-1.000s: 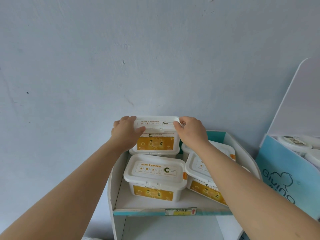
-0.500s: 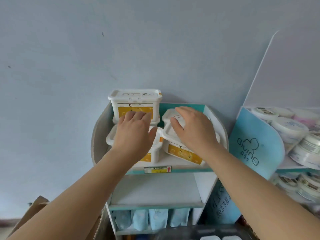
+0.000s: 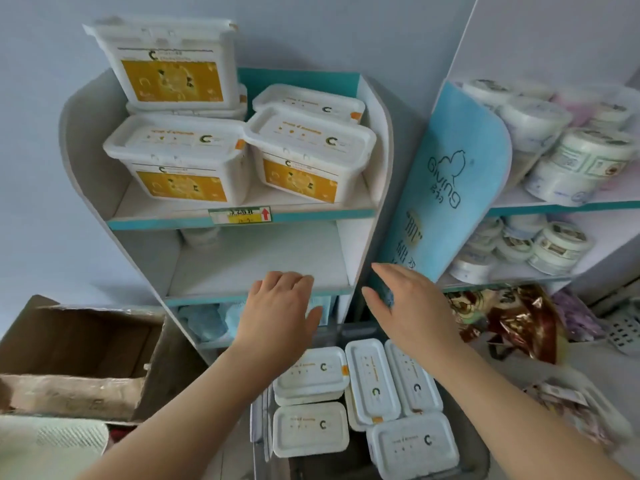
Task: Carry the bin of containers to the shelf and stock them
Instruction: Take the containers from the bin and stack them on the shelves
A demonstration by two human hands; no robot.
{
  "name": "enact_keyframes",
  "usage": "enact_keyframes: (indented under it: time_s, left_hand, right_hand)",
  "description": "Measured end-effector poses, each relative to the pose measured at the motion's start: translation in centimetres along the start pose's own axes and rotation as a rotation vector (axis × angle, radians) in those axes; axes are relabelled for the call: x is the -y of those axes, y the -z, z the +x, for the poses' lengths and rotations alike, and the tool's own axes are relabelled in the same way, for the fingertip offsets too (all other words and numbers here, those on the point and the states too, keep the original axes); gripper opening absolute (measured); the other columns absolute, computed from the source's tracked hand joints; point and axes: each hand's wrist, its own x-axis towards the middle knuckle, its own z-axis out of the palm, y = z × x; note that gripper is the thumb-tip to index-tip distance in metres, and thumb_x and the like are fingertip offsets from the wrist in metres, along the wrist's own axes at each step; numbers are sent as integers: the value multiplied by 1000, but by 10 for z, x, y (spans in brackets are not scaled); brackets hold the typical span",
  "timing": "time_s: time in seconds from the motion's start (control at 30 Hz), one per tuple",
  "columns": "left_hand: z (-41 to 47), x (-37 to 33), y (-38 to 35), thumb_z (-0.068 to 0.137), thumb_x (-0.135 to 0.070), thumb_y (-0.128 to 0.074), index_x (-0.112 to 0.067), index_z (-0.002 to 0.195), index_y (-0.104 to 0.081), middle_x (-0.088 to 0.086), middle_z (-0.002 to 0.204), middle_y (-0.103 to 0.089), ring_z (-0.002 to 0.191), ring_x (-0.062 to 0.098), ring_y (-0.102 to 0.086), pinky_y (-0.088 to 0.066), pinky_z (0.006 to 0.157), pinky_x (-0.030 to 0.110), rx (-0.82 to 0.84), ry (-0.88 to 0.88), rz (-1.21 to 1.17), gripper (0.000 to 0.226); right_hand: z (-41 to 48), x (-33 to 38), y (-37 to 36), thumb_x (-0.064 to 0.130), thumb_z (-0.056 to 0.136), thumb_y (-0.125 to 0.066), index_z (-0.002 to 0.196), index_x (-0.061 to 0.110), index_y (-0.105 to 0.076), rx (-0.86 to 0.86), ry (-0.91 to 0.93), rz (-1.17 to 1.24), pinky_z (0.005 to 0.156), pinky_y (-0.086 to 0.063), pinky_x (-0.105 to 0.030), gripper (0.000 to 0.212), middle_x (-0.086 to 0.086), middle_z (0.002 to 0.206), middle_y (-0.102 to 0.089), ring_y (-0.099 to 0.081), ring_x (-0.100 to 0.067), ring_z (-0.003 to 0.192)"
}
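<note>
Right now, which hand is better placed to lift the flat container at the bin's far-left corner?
Probably the left hand: it hovers open just above that container, while the right hand hangs over the containers farther right.

The white shelf unit with teal front edges (image 3: pixel 156 222) bears white rectangular plastic containers with yellow labels (image 3: pixel 180 161) on its top board: two touching in front, one behind right, a stack behind left. Lower down lie pale blue packs (image 3: pixel 204 322).

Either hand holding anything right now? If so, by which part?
Nothing is held. The left hand and the right hand are both empty, fingers relaxed, and neither touches the containers below them.
</note>
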Motion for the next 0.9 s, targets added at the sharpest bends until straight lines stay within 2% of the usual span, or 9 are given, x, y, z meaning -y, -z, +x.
enact_keyframes:
  time_s: [0.13, 0.27, 0.4, 0.47, 0.57, 0.63, 0.8, 0.9]
  left_hand:
    - [-7, -15, -69, 96, -40, -42, -20, 135, -44, -3, 136, -47, 126, 20, -38, -29, 105, 32, 185, -1, -13, 44]
    - [-3, -27, -133, 96, -40, -44, -19, 130, -46, 1, 132, -50, 123, 22, -41, -35, 101, 33, 355, -13, 5, 39]
    - [12, -33, -188, 97, -37, -45, -18, 134, -45, 2, 136, -48, 127, 22, -41, -35, 100, 33, 457, -10, -25, 42]
    - [22, -33, -212, 97, -36, -45, -17, 135, -44, 3, 137, -48, 127, 23, -42, -35, 101, 33, 494, -4, -24, 42]
    - [38, -32, -247, 96, -36, -46, -17, 132, -46, 4, 134, -51, 124, 25, -46, -36, 100, 35, 536, 11, -12, 41]
    - [47, -31, -270, 95, -36, -48, -17, 128, -48, 4, 131, -53, 121, 25, -48, -38, 98, 36, 538, 10, -9, 38]
    - [65, -31, -317, 96, -37, -48, -13, 125, -47, 7, 127, -54, 119, 26, -48, -41, 96, 39, 549, -21, 40, 38]
    - [73, -29, -335, 97, -38, -44, -10, 125, -47, 10, 126, -54, 120, 29, -45, -39, 96, 39, 570, -34, 97, 40]
  right_hand:
    - [-51, -45, -43, 38, 90, -59, 125, 8, -60, 139, -204, 21, 85, -53, -40, 46, -8, 117, -67, -62, -25, 106]
    - [-94, -78, -89, 45, 91, -55, 118, 9, -60, 293, -391, 3, 80, -51, -34, 46, -6, 111, -67, -63, -20, 98]
    - [-123, -97, -135, 52, 91, -50, 135, 14, -47, 401, -549, 40, 91, -44, -28, 58, -2, 127, -58, -54, -17, 116]
    - [-133, -104, -160, 54, 89, -52, 135, 13, -46, 444, -628, 58, 88, -45, -27, 61, -1, 125, -58, -56, -17, 114]
    - [-144, -113, -194, 59, 81, -58, 110, 16, -53, 459, -728, 46, 77, -51, -29, 52, 0, 104, -62, -62, -17, 93]
    - [-148, -117, -213, 64, 75, -61, 101, 16, -51, 445, -775, 19, 77, -52, -31, 55, 1, 96, -61, -60, -17, 88]
    - [-155, -120, -251, 72, 66, -61, 100, 16, -50, 409, -810, -82, 83, -46, -31, 66, 0, 95, -58, -57, -20, 92]
    - [-156, -119, -268, 73, 59, -62, 108, 13, -54, 378, -813, -174, 88, -42, -36, 78, -5, 99, -60, -56, -26, 95]
